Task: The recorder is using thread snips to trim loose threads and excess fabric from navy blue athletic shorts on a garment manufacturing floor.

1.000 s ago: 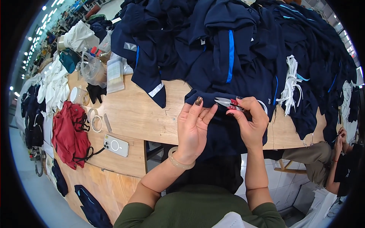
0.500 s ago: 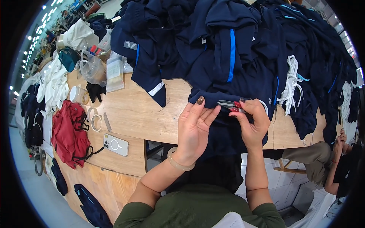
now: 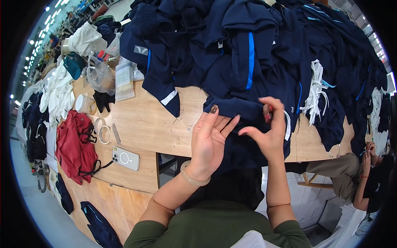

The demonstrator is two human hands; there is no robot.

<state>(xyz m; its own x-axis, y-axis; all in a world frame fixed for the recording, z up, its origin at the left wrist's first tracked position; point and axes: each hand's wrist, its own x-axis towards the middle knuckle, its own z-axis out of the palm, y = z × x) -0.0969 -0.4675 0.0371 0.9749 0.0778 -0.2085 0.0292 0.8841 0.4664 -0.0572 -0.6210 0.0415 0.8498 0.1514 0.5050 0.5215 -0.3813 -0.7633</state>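
Nearest the body, below both hands, the green sleeves and a beaded bracelet (image 3: 194, 175) stay clear of the cloth, which suits close work. The left hand (image 3: 209, 138) pinches the folded edge of a navy garment (image 3: 246, 108), thumb on top and the forefinger apparently behind, the other fingers fanned beneath. The right hand (image 3: 269, 138) has thumb and forefinger spread wide; a small red-and-dark tool (image 3: 269, 114) shows partly among its fingers, and how firmly it is held I cannot tell. The garment lies between the hands and hangs over the near rim of the wooden table (image 3: 165, 132). To work well here, I would keep the left pinch close to the spot being treated, draw the edge lightly taut, and lead with the tool's tip angled away from both the fold and the fingertips — a slack edge could get nicked. The white cord (image 3: 288, 126) beside the right hand is best held out of the tool's path. Farther off, a large navy pile (image 3: 186, 45) crowds the work, with a bundle of white cords (image 3: 316, 91) on it — worth keeping apart from this piece, so nothing snags.
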